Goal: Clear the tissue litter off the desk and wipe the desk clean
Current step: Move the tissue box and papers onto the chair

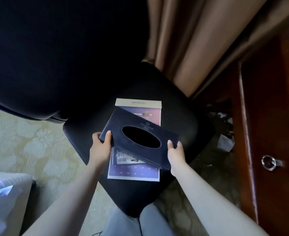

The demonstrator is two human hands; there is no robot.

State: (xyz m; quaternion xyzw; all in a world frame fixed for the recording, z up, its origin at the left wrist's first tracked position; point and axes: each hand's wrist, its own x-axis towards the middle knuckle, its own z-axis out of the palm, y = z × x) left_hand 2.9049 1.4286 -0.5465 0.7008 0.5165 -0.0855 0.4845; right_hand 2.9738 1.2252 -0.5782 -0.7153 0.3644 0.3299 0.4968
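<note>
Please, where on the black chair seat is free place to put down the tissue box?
Both hands, left hand and right hand, hold the tissue box over the leaflet, which fills the seat's middle. Bare seat remains right of the leaflet toward the desk, left of it, and near the front corner. The floor by the desk holds tissue litter.

Both bare forearms reach forward and slightly inward from the bottom of the view. The left hand (100, 143) grips the left end of the box (138, 133), thumb on top and fingers curled under. The right hand (175, 150) grips its right near corner the same way, thumb on top. Both wrists are straight, and the hands are well apart.
</note>
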